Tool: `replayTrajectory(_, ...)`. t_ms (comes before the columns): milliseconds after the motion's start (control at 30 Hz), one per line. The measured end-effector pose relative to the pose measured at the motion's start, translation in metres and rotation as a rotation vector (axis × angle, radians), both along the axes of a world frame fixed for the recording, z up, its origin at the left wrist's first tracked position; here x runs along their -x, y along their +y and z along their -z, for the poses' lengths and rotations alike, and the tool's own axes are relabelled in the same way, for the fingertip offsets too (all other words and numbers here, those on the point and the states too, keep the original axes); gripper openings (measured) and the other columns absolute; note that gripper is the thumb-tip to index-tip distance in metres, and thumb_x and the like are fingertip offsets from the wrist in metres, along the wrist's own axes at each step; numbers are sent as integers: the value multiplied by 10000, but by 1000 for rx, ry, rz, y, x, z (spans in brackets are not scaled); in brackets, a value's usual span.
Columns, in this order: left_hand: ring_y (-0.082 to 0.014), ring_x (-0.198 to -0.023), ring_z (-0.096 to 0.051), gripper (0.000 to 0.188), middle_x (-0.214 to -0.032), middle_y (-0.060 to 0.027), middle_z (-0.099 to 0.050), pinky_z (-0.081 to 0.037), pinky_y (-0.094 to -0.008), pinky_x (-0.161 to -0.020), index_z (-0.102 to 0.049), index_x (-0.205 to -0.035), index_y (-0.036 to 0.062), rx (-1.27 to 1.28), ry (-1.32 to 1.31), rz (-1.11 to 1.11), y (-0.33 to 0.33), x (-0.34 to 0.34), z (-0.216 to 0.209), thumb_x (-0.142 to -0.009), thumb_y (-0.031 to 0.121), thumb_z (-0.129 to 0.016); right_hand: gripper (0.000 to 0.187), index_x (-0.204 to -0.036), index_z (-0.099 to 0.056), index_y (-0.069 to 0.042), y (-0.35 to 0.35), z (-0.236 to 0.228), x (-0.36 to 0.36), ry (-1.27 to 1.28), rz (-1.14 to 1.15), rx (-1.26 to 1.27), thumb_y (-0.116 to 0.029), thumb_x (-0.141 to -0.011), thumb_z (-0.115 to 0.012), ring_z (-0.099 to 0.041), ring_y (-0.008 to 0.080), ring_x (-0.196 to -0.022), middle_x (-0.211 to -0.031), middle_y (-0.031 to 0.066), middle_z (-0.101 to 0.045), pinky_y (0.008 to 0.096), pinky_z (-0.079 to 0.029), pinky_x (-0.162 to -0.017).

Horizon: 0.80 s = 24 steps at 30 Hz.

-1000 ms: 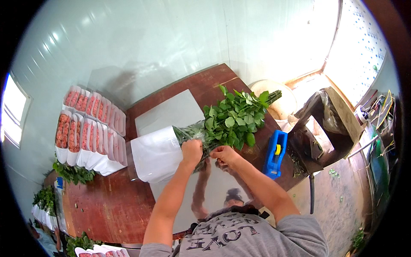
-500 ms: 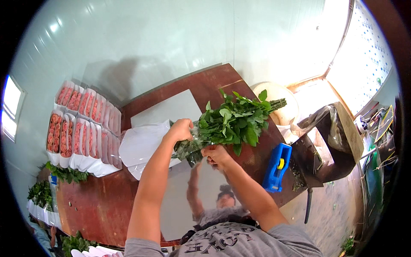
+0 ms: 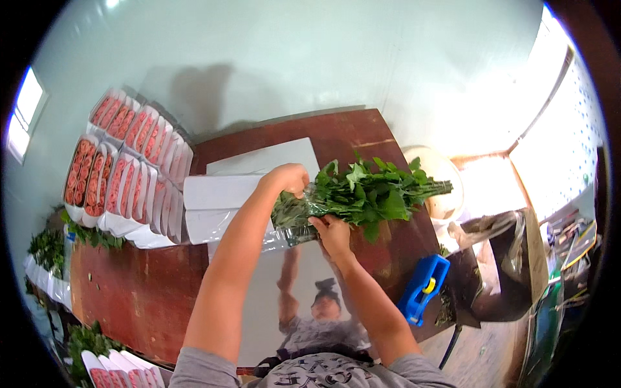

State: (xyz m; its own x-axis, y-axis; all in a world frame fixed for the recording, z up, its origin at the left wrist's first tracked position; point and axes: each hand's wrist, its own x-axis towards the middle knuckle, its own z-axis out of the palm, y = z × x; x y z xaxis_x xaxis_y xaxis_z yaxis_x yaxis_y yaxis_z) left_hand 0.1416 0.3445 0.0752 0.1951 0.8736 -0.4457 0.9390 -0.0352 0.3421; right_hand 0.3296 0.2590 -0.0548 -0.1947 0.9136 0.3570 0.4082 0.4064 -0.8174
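- Since half a second ago, your left hand (image 3: pixel 286 178) has shifted toward the far side of the long, green-leaved bunch of stems (image 3: pixel 372 195), and the clear, shiny plastic film (image 3: pixel 291 238) now shows along its near side.
- Your right hand (image 3: pixel 335 236) pinches the film's edge between thumb and fingertips; your left fingers curl down at the leaves, but you cannot tell from this view whether they are gripping.
- Your bunch lies to the left of the blue plastic tape dispenser (image 3: pixel 424 291) and farther from you than it.
- Keep the film snug and even, drawing it without crushing leaves; steady the far side while the near edge is worked flat.
- Its long axis runs left to right, rising slightly rightward. Bare stem ends point right, past the dispenser's far side; the end in the smooth white wrapper (image 3: pixel 220 194) points left, away from the dispenser.
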Motion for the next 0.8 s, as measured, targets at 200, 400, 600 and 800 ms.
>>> replayTrajectory(200,-297,-1073,-598,623,-1178,-160,-625,-473,-398,-895,-616,-1189,68,17,-4,-11,12,-10,-14,-658,336,-799,143,-807,-667,9,3,22,-8,27,123,194,-123,-810,-721,-572,119,-528,-629,59,-621,285,-441,-464)
replayTrajectory(400,-310,-1118,-567,873,-1167,-124,-613,-366,-514,-987,-476,-1260,46,-159,300,175,-25,-46,14,-555,380,-870,219,-956,-633,0,-10,34,-3,709,-32,795,-163,-828,-704,-558,147,-543,-716,71,-623,279,-408,-479)
replayTrajectory(600,-288,-995,-629,709,-1028,-121,-657,-407,-501,-885,-577,-1080,32,-432,221,197,-53,-45,34,-526,386,-844,211,-1026,-635,-57,-23,-18,-10,921,-22,1047,-215,-886,-639,-572,125,-794,-891,28,-642,265,-428,-622)
replayTrajectory(800,-321,-908,-631,672,-947,-145,-658,-408,-473,-823,-554,-1151,6,-618,151,169,-116,-44,1,-589,291,-787,230,-1005,-627,-34,-49,-38,-16,922,-11,849,-227,-885,-658,-546,121,-706,-836,20,-635,281,-400,-584)
